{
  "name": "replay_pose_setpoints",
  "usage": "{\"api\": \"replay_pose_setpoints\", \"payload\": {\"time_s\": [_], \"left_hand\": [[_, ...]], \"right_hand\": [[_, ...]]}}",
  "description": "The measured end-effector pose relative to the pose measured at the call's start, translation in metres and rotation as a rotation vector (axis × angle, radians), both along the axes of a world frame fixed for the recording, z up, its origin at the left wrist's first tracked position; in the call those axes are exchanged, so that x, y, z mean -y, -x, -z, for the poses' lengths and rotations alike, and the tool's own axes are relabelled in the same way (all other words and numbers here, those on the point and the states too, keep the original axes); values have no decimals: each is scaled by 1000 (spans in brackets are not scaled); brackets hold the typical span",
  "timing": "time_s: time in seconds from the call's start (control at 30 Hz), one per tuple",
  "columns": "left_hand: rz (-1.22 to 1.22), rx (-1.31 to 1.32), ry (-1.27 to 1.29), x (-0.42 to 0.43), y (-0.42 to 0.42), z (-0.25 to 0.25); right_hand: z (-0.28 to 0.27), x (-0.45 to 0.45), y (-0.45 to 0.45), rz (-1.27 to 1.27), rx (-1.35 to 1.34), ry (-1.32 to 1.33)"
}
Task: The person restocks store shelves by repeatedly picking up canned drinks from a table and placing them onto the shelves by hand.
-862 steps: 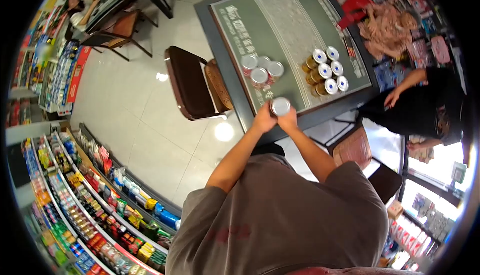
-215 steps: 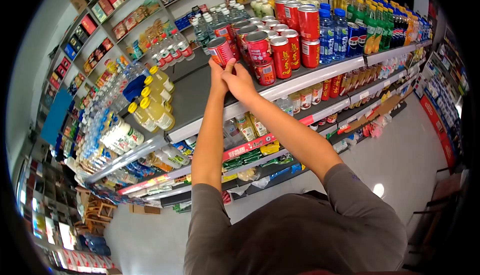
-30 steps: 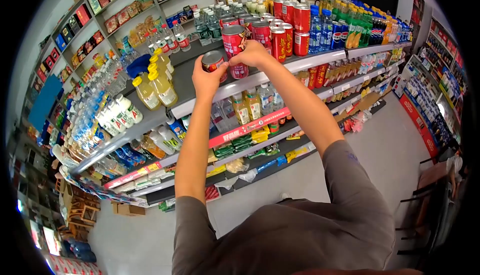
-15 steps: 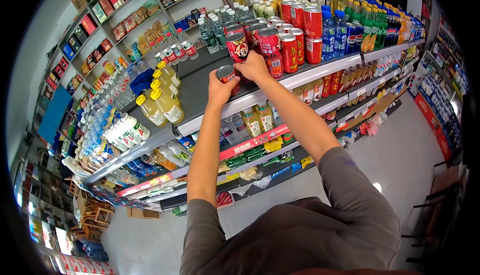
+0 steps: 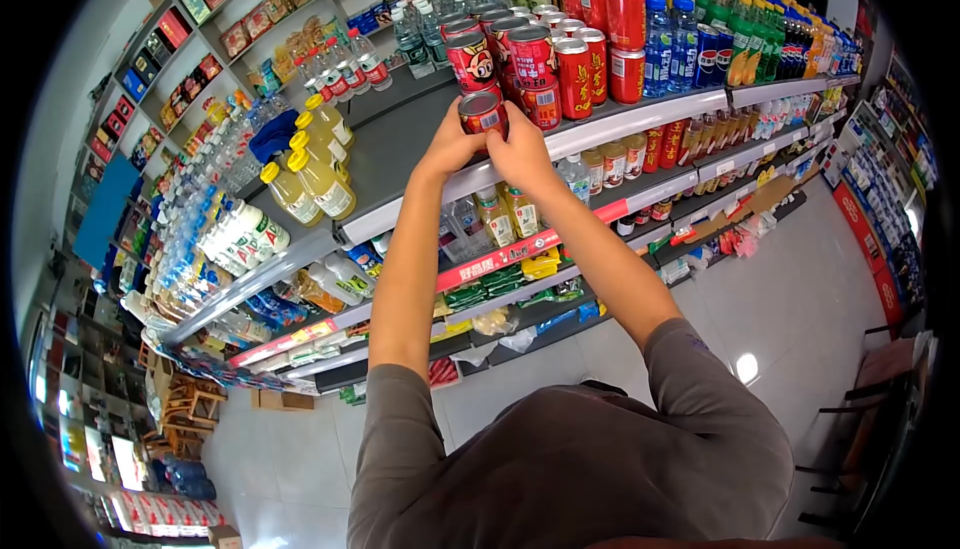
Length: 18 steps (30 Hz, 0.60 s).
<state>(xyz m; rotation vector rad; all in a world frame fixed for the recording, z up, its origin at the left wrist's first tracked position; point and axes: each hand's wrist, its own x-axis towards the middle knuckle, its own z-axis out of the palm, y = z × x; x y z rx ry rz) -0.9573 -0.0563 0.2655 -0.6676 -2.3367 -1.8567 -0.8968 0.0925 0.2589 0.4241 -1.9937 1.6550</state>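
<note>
- Upper middle of the frame: the person's left hand and right hand both grasp one short red can, one hand on each side, its metal lid facing up.
- The can is at the front edge of a dark shelf; from here I cannot tell whether its base touches the surface.
- What has just changed: the right hand has left the cartoon-faced can and joined the left on the short one.
- I take that to mean the cartoon-faced can stands unaided, while the short can gets a steadier, two-handed hold.
- The cartoon-faced can is just behind the held can, at the corner of a cluster of red and pink cans.
- Left of centre, yellow-capped bottles stand well apart from the hands.
</note>
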Motion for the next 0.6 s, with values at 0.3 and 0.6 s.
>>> {"api": "replay_pose_setpoints", "payload": {"time_s": [0.3, 0.6], "left_hand": [[-52, -73, 83, -17, 23, 15], [-305, -314, 245, -40, 11, 16]], "right_hand": [[36, -4, 9, 128, -149, -250], [51, -12, 4, 177, -150, -300]]}}
